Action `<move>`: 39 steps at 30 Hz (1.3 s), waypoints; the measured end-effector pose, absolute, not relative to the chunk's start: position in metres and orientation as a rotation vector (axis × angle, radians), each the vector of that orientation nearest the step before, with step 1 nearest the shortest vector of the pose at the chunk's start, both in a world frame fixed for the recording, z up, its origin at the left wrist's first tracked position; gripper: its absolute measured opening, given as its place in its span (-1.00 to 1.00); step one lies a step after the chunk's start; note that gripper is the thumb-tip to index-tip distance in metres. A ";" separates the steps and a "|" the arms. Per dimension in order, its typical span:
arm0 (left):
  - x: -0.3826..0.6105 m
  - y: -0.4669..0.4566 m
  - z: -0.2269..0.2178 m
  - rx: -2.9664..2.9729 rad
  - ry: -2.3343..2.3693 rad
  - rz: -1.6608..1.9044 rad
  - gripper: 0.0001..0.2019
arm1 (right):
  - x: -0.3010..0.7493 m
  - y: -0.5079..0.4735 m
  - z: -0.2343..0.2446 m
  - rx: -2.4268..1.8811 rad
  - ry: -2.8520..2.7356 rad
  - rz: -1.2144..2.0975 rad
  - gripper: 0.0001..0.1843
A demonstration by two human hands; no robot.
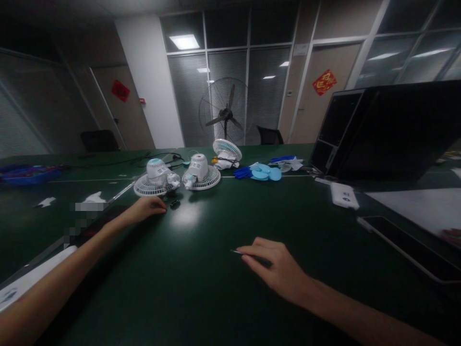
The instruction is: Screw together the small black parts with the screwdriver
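Note:
My right hand (277,262) holds a small screwdriver (264,261) above the green table, its thin metal tip pointing left. The dark handle lies between thumb and fingers. Farther off on the left, my left hand (146,209) rests low at the table with its fingers curled together; whatever they may hold is hidden. Just right of those fingertips lies a small dark object (175,204), too blurred to name. Behind it two small white fans, a left one (157,179) and a right one (200,172), lie face down on their grilles.
Behind stands another small fan (226,153), with blue blades and gloves (243,172) to its right. A white box (345,196), a phone (410,247) and a large black case (389,129) occupy the right side. A blue basket (30,177) sits far left.

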State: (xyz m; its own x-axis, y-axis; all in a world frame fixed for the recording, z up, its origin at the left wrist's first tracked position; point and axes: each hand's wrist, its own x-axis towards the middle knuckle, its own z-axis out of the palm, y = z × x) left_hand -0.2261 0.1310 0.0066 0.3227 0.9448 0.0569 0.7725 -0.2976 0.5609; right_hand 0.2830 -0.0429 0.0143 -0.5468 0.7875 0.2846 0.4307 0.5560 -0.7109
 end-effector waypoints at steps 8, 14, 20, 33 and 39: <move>-0.202 0.127 0.003 2.063 1.506 0.798 -0.48 | 0.284 -0.042 0.014 -0.979 -2.218 0.752 -0.70; -0.189 0.125 -0.005 2.054 1.492 1.032 -0.41 | 0.284 -0.041 0.013 -0.969 -2.223 0.740 -0.70; -0.187 0.130 -0.008 2.076 1.444 1.010 -0.40 | 0.285 -0.042 0.011 -0.969 -2.224 0.765 -0.71; -0.168 0.123 -0.004 2.082 1.537 0.964 -0.41 | 0.285 -0.043 0.014 -0.969 -2.223 0.784 -0.70; -0.140 0.107 -0.006 2.145 1.510 0.822 -0.40 | 0.285 -0.042 0.012 -0.979 -2.205 0.742 -0.71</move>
